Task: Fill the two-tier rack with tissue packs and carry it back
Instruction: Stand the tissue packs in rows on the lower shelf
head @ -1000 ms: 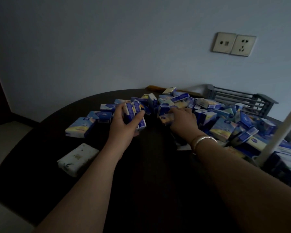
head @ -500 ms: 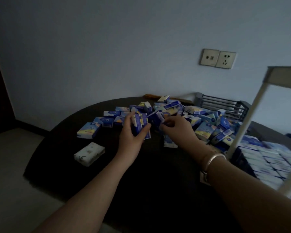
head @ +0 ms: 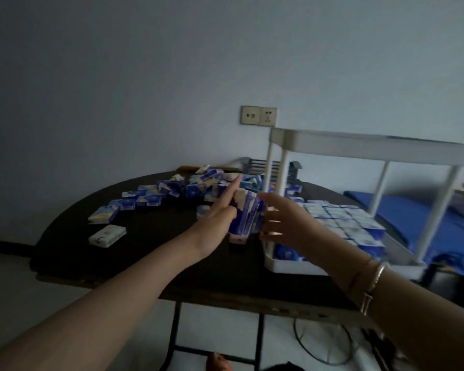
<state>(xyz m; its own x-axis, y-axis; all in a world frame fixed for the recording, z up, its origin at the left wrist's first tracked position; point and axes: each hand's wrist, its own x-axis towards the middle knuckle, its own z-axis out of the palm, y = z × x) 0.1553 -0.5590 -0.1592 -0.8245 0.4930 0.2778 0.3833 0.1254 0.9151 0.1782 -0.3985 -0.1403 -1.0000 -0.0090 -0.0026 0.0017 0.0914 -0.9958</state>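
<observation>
A stack of blue tissue packs [head: 245, 215] is pressed upright between my two hands above the dark round table [head: 150, 253]. My left hand [head: 220, 212] holds its left side with the index finger pointing up. My right hand [head: 284, 223] holds the right side, fingers spread. Just to the right stands the white two-tier rack [head: 370, 145]; its lower tier [head: 287, 266] is lined with rows of packs, and the top tier's inside is hidden from here. A loose pile of tissue packs [head: 172, 191] lies at the table's far side.
A single white pack [head: 107, 236] lies apart at the table's left. A dark slatted basket [head: 257, 166] sits against the wall behind the pile. A wall socket [head: 259, 115] is above it. A blue bed [head: 423, 218] is at the right; cables [head: 319, 341] lie on the floor under the table.
Both hands lifted the gathered packs away from the pile and carried them right, toward the rack. My view swung right and back, bringing the whole rack into sight.
</observation>
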